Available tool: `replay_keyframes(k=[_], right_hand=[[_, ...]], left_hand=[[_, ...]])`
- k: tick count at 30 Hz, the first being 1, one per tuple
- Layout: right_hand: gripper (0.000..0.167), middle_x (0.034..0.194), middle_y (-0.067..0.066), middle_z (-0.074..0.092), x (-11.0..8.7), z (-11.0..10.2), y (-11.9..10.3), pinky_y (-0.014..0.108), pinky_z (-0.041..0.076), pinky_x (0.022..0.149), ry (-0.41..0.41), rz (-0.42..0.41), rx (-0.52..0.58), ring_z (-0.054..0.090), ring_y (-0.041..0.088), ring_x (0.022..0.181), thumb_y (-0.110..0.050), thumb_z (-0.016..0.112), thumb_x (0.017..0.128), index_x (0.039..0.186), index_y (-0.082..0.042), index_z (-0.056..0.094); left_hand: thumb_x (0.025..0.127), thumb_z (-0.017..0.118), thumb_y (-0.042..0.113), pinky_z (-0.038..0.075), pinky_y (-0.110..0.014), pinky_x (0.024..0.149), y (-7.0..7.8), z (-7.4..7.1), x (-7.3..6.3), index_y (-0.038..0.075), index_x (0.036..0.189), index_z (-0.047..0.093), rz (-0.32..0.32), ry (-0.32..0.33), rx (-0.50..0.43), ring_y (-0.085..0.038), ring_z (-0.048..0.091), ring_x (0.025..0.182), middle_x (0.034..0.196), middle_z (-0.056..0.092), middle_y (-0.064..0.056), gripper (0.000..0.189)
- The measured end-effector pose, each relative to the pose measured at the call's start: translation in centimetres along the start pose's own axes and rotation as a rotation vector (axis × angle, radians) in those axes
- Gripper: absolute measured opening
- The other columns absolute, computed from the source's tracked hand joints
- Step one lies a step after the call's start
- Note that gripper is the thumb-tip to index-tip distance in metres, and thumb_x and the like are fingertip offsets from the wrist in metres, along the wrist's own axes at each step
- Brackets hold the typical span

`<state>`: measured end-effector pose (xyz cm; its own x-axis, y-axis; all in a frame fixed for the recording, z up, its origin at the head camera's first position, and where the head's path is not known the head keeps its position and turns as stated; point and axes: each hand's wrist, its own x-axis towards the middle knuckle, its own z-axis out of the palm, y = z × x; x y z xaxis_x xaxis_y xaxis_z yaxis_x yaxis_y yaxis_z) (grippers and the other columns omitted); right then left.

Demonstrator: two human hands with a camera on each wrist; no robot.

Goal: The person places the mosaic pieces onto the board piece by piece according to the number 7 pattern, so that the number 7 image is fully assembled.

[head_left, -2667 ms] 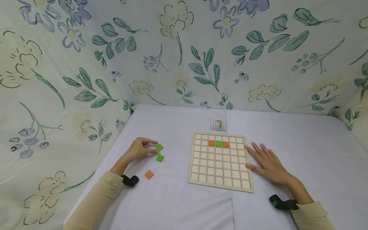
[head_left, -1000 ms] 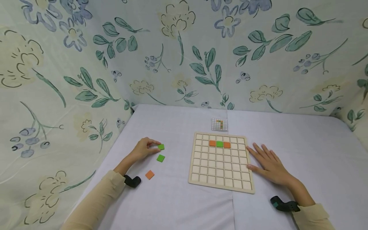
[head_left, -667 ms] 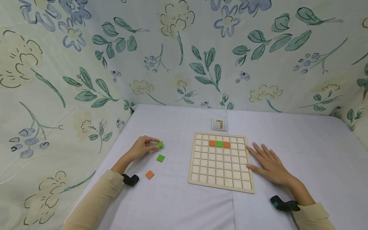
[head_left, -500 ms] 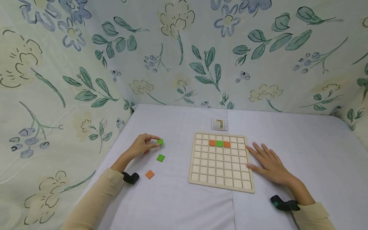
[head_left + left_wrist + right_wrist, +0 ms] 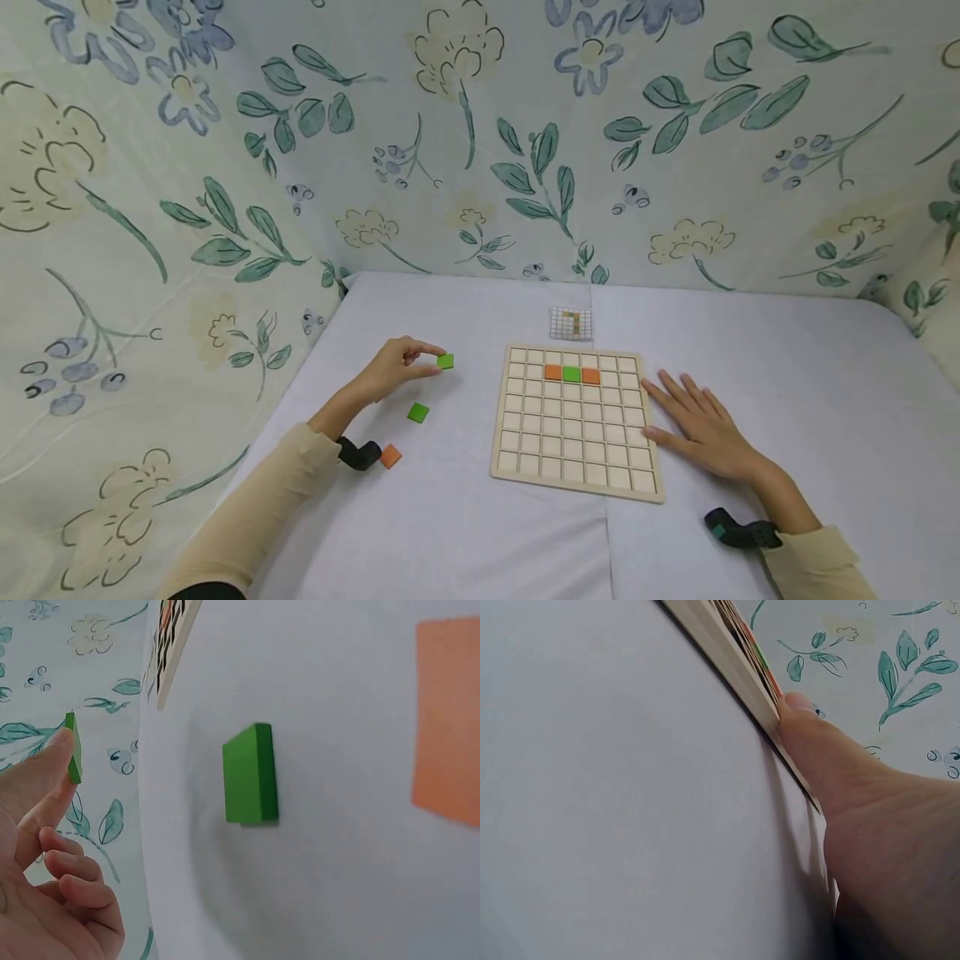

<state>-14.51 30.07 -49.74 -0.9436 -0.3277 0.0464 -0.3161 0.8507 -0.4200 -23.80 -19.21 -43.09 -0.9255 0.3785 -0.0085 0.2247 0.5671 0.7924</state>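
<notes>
Between thumb and index finger, my left hand (image 5: 396, 368) pinches a green square tile (image 5: 446, 361), raised off the cloth left of the board. In the left wrist view the held tile (image 5: 74, 748) stands on edge at the fingertips. A second green tile (image 5: 418, 412) lies below the hand, and an orange tile (image 5: 391, 456) lies beside the left wrist strap. My right hand (image 5: 697, 429) rests flat with spread fingers, its thumb and index finger touching the right edge of the wooden grid board (image 5: 540, 483). One green tile (image 5: 572, 374) sits there between two orange tiles (image 5: 552, 372).
A small printed grid card (image 5: 571, 322) with a coloured pattern lies behind the board. White cloth (image 5: 450, 533) covers the table. A floral curtain (image 5: 465, 167) hangs behind and to the left.
My left hand has taken up the green tile, lifted it from the cloth and carried it rightward toward the board. The right hand has stayed at the board's edge.
</notes>
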Motion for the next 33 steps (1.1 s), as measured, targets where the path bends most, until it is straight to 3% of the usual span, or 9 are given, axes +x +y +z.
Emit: replay_keyframes(k=[10,14,23,33], right_hand=[[0.079,0.163,0.021,0.012,0.0,0.0,0.1,0.060,-0.010,0.113,0.006,-0.008,-0.004,-0.003,0.045,0.148,-0.051,0.058,0.097,0.160,-0.018,0.023],[0.079,0.163,0.021,0.012,0.0,0.0,0.0,0.060,-0.010,0.113,0.007,-0.011,0.001,-0.003,0.045,0.148,-0.050,0.058,0.097,0.160,-0.018,0.023],[0.079,0.164,0.021,0.012,0.0,0.1,0.2,0.060,-0.009,0.113,0.001,-0.007,0.008,-0.003,0.045,0.148,-0.050,0.058,0.097,0.160,-0.018,0.023],[0.080,0.163,0.021,0.011,0.0,-0.1,0.1,0.061,-0.009,0.113,0.000,-0.002,0.004,-0.003,0.045,0.148,-0.051,0.058,0.097,0.160,-0.018,0.023]], left_hand=[[0.086,0.080,0.018,0.030,-0.033,0.070,2.9,2.7,2.7,0.009,0.116,0.076,0.052,-0.049,0.048,-0.021,0.037,0.078,0.079,0.040,-0.016,0.032],[0.086,0.080,0.019,0.029,-0.031,0.070,4.2,4.3,3.7,0.010,0.116,0.076,0.092,-0.080,0.070,-0.019,0.036,0.077,0.080,0.043,-0.022,0.032],[0.087,0.079,0.021,0.030,-0.028,0.071,7.0,8.1,5.3,0.011,0.117,0.075,0.151,-0.175,0.104,-0.017,0.038,0.081,0.093,0.057,-0.024,0.032],[0.087,0.079,0.022,0.037,-0.026,0.075,8.7,11.4,6.9,0.012,0.115,0.076,0.199,-0.236,0.075,-0.029,0.048,0.092,0.107,0.068,-0.004,0.030]])
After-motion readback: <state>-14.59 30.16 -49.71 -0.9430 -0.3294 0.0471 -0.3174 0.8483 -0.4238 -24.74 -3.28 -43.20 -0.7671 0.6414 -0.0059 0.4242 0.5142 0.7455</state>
